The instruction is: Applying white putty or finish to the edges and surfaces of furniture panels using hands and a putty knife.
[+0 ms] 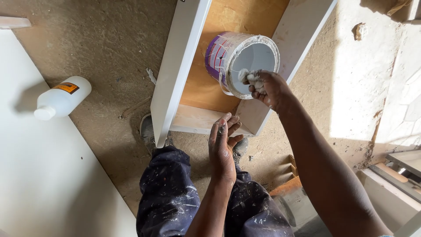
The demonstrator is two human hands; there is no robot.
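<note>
right hand [268,90] fingers pinch a white rag [251,78] at the near rim of a tilted paint can [239,61], mouth facing the person, its long axis running toward the open drawer's [184,66] far end; left hand [222,145], fingers loosely together, empty, touches the drawer's near edge.

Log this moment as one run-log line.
right hand: dips white cloth wad at rim of open white paint tin | left hand: open, near white wooden drawer box
</note>
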